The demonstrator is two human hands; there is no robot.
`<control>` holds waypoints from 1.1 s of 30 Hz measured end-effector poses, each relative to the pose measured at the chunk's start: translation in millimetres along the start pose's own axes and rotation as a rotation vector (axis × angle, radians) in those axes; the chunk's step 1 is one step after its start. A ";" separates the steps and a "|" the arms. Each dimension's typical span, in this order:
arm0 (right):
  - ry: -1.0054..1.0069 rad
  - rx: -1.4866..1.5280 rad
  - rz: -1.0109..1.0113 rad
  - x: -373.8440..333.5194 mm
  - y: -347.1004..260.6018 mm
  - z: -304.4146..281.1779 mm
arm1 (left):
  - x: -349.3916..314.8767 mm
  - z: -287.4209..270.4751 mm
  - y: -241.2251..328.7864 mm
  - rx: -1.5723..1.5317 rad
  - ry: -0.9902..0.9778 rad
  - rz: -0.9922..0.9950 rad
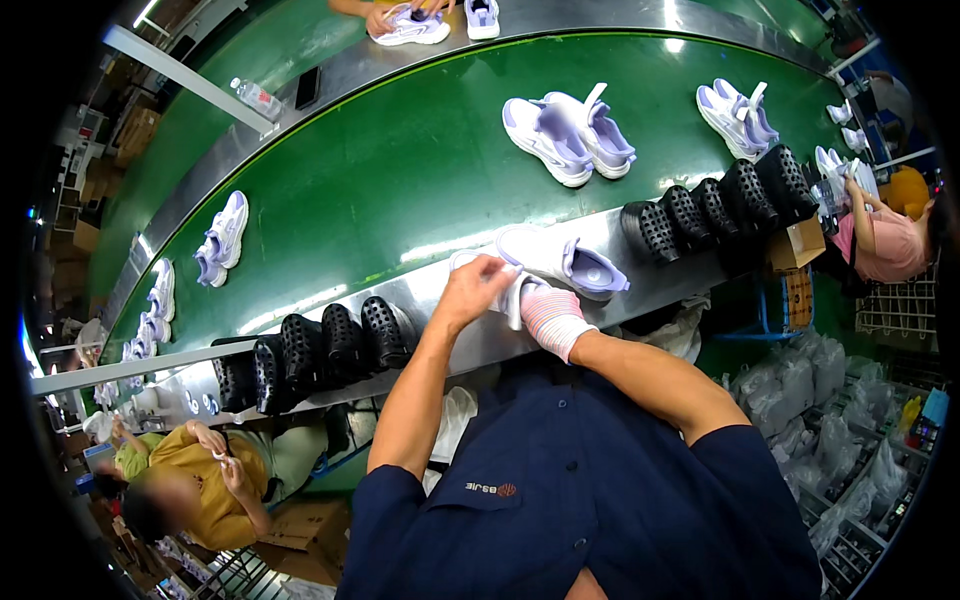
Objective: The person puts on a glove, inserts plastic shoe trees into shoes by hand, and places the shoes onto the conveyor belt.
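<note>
My bare left hand (472,290) and my right hand (548,316), in a pink-and-white striped glove, meet over the steel ledge (440,290) at the near side of a green conveyor belt (400,180). Both grip a white shoe (510,293), which my fingers mostly hide. Just beyond it a white and lavender shoe (566,262) lies on the ledge, its opening facing up and touching the held shoe.
Rows of black perforated shoes (320,350) (720,205) line the ledge on both sides. Pairs of white-lavender shoes (568,138) (736,116) (220,238) ride the belt. Other people work at lower left (200,480), right (885,240) and top (400,15). A bottle (256,98) lies on the far rail.
</note>
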State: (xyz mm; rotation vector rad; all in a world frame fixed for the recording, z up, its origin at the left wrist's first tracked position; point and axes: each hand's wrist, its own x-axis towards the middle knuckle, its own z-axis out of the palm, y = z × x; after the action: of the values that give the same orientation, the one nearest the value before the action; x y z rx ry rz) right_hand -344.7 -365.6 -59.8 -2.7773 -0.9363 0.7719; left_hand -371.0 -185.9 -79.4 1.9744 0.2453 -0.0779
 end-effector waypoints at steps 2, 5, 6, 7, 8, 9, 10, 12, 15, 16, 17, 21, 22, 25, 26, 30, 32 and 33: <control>0.033 -0.028 0.024 2.1 -0.5 8.2 | 14.7 -17.2 -13.4 0.370 0.196 -0.159; 0.070 -0.056 0.010 3.8 1.6 19.6 | 32.8 -19.5 -23.3 0.731 0.277 -0.424; 0.063 -0.059 -0.009 3.9 -2.4 14.2 | 35.9 -21.7 -46.4 0.659 0.180 -0.396; -0.003 -0.060 -0.045 2.4 -4.7 2.5 | 40.7 -24.2 -57.2 0.586 0.075 -0.360; -0.069 -0.061 -0.082 3.6 -6.5 -3.7 | 46.2 -28.3 -68.3 0.585 0.078 -0.369; -0.065 -0.049 -0.088 6.0 -4.0 -2.7 | 54.1 -30.4 -71.1 0.586 0.001 -0.373; -0.070 -0.046 -0.087 8.8 -4.7 -0.7 | 59.6 -32.7 -74.1 0.587 -0.074 -0.378; -0.052 0.024 -0.041 16.6 -6.1 4.5 | 67.3 -35.0 -72.8 0.559 -0.118 -0.407; -0.016 0.127 -0.091 27.7 -4.2 6.4 | 79.2 -32.1 -58.9 0.406 -0.184 -0.482; -0.056 0.141 -0.072 26.2 -11.0 -7.0 | 81.9 -31.5 -58.5 0.384 -0.181 -0.519; -0.037 0.219 -0.054 18.1 -15.3 -21.3 | 82.8 -32.0 -58.2 0.372 -0.179 -0.536; -0.005 0.119 -0.095 20.1 -28.3 -26.9 | 88.6 -27.0 -78.8 0.426 -0.242 -0.449; 0.026 0.047 -0.127 21.8 -32.1 -29.1 | 78.5 -19.6 -84.1 0.449 -0.113 -0.347; -0.199 0.461 0.010 10.3 -31.9 -11.0 | 61.5 -19.2 -86.4 0.463 0.088 -0.238; -0.122 0.366 -0.116 -3.6 -25.5 -4.1 | 55.4 -17.9 -83.0 0.455 0.160 -0.232; 0.398 0.503 0.010 -59.2 28.9 3.0 | -0.2 -14.2 -64.1 0.363 0.330 -0.304; 0.392 0.465 0.183 -61.2 50.7 20.0 | -55.4 -10.5 -78.5 0.320 0.164 -0.485; 0.257 0.453 0.245 -57.2 57.9 29.9 | -70.2 -1.1 -53.4 0.043 0.023 -0.618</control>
State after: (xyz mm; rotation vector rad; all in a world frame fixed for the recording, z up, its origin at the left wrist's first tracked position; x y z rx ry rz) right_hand -367.5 -447.7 -75.9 -2.5236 -0.3280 0.5489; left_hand -450.7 -173.8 -115.2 1.8773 0.8666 -0.4602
